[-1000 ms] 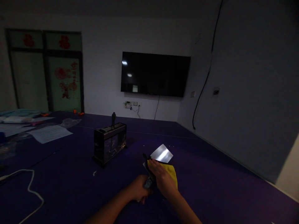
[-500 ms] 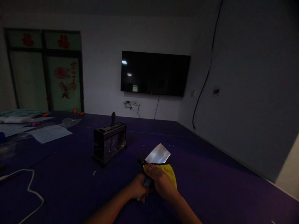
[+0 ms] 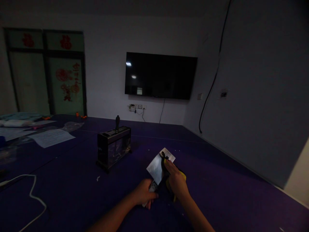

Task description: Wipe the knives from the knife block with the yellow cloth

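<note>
Hands (image 3: 144, 192) close together, right one (image 3: 177, 181) farther forward

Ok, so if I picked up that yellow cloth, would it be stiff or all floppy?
Probably floppy: the yellow cloth looks bunched under the right hand, with bits sticking out on both sides. It's likely light too, since it looks like soft fabric. And it probably wouldn't roll, because it's crumpled rather than round.

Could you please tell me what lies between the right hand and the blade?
In the head view, a yellow-and-black cloth lies between the right hand and the blade.
</note>
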`<state>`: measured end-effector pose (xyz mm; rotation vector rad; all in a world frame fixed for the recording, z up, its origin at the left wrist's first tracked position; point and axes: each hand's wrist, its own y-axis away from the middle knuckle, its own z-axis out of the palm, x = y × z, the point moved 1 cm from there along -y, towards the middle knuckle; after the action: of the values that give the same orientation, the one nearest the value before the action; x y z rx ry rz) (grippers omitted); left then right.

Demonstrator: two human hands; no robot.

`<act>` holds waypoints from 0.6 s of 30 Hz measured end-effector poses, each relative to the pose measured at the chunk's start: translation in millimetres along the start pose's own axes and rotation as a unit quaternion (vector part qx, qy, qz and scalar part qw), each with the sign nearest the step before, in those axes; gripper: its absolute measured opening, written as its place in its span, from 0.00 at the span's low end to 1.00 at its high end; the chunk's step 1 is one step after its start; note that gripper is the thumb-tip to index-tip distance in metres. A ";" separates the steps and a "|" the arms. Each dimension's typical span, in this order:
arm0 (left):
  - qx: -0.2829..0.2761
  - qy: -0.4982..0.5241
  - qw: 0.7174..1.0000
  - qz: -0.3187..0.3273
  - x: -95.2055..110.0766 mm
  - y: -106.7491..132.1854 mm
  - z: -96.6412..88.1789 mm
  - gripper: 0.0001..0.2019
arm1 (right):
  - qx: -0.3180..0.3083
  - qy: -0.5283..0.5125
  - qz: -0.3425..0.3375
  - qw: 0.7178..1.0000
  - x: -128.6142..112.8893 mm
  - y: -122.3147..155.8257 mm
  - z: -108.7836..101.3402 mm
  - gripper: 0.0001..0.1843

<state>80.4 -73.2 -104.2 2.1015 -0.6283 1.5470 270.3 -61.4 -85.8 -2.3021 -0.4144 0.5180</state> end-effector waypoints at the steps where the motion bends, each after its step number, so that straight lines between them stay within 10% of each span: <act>1: 0.002 -0.001 1.000 0.002 -0.1 0.4 0.2 0.14 | 0.015 0.000 0.016 1.000 4.9 0.3 -1.2 0.35; 9: 0.002 0.018 1.000 0.007 -1.3 0.4 1.0 0.15 | 0.053 -0.008 0.088 0.995 19.0 2.8 -6.4 0.35; 18: 0.018 0.097 0.995 -0.031 -8.5 -5.9 -0.8 0.22 | -0.085 -0.038 -0.038 0.995 -7.4 -0.4 -5.4 0.37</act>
<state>81.1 -67.3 -112.7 1.9457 -0.4665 1.7128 266.4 -67.5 -80.2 -2.4233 -0.6018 0.5536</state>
